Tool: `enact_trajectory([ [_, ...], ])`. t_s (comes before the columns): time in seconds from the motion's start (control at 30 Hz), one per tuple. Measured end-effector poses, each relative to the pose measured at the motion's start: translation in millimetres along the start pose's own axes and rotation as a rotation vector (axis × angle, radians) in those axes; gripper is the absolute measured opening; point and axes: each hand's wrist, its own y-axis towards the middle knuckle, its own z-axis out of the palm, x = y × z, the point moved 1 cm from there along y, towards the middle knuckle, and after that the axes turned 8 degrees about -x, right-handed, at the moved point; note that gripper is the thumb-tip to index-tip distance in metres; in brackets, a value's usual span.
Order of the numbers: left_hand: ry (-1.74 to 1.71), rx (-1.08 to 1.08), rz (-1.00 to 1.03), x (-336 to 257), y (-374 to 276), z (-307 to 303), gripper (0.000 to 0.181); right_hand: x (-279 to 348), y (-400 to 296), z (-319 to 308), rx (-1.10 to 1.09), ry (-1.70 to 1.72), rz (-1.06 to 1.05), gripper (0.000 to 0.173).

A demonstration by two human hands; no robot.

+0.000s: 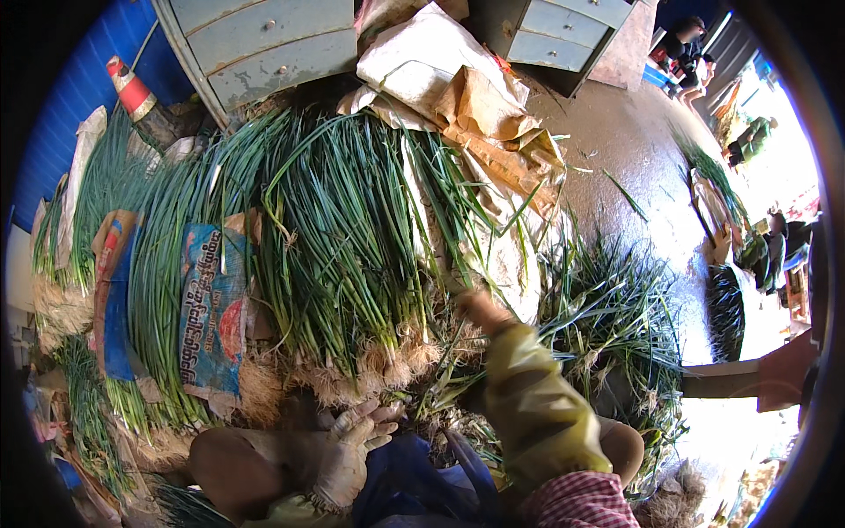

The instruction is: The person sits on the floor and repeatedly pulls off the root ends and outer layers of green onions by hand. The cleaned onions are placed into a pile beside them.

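A wide row of green onions (330,218) lies before me, leaves pointing away and pale roots (389,366) towards my knees. My left hand (356,449), in a whitish glove, is palm up between my legs near those roots, fingers spread and nothing in it. Beyond the right end of the row reaches my right hand (482,309), blurred, below a yellow plastic sleeve (541,402). It is close to a few loose leaves on a pale sack (505,267); whether it grips anything is not visible.
Trimmed leaves and stalks (614,297) are heaped at my right. Printed sacking (211,310) separates onion bundles on the left. A traffic cone (132,89) and a drawer cabinet (277,46) stand behind the row. People (686,53) are at the far right across the wet floor (594,138).
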Motion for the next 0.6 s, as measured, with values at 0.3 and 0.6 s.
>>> enact_trajectory([
  [0.3, 0.164, -0.097, 0.123, 18.5, 13.0, -10.3, 0.029, -35.4, -52.4, 69.5, 0.126, -0.201, -0.134, 0.032],
  [0.6, -0.01, 0.054, -0.066, 49.3, 1.0, -13.7, 0.037, -75.8, -186.7, 82.2, 0.178, -0.691, -0.474, 0.023],
])
